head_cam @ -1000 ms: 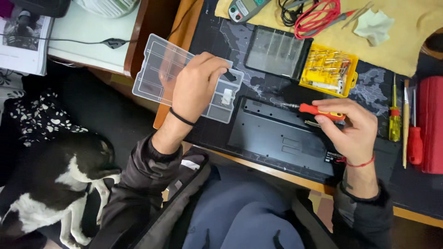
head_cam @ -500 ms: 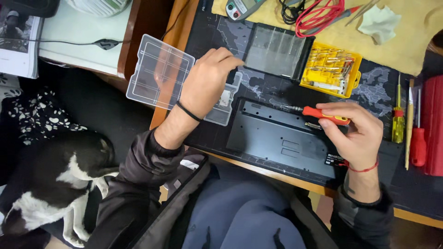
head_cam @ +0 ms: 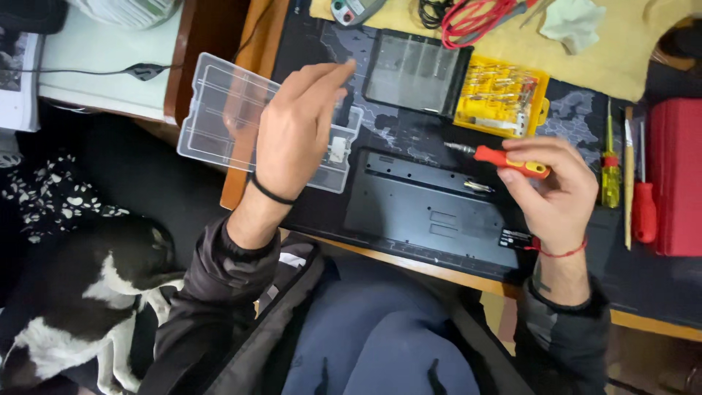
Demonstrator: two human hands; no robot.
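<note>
My left hand (head_cam: 300, 124) hovers over a clear plastic compartment box (head_cam: 219, 110) that overhangs the desk's left edge. Its fingers are drawn together and point toward the upper right, with nothing visible in them. My right hand (head_cam: 552, 194) grips a small screwdriver with a red and orange handle (head_cam: 504, 159); the metal tip points left, above a black flat device (head_cam: 431, 208) lying underside up on the dark desk mat.
A yellow bit case (head_cam: 501, 95) and its dark clear lid (head_cam: 415, 72) lie behind the device. Screwdrivers (head_cam: 608, 164) and a red box (head_cam: 676, 175) sit at the right. Red cables (head_cam: 475, 14) rest on yellow cloth. A black and white animal (head_cam: 80, 300) lies at lower left.
My left hand has lifted off the clear box and moved up and to the right, fingers now stretched toward the lid. The right hand has kept the screwdriver nearly still.
</note>
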